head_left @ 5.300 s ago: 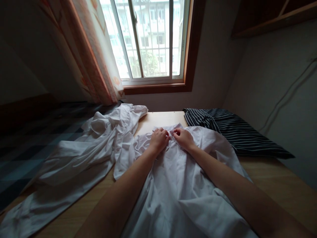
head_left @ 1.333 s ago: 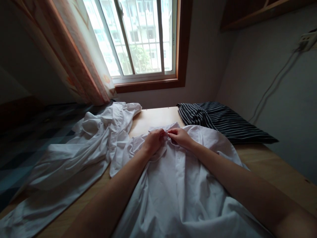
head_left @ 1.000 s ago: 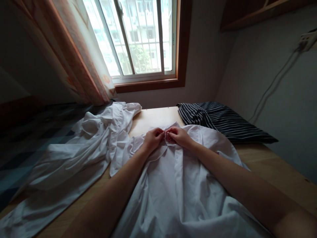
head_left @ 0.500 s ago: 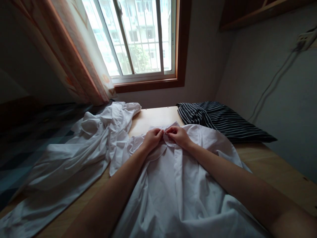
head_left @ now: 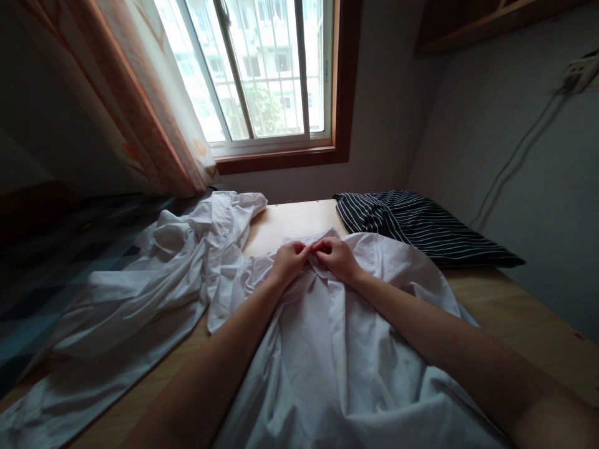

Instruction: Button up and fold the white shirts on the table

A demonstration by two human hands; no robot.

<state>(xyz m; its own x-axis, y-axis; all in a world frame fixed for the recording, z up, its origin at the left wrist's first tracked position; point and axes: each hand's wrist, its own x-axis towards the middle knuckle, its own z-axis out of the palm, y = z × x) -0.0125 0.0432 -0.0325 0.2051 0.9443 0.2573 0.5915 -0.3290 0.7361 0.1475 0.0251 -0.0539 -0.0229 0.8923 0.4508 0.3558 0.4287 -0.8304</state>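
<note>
I see the white shirt (head_left: 304, 374) spread across lower centre, its collar (head_left: 304, 237) farthest away. The left hand (head_left: 289, 260) and right hand (head_left: 339, 259) pinch the collar's front, nearly meeting; a light grip and slack cloth should suit such fine work. Underneath is a pale wooden tabletop (head_left: 299, 216), and the barred window (head_left: 276, 81) at upper centre lights a dim room.
</note>
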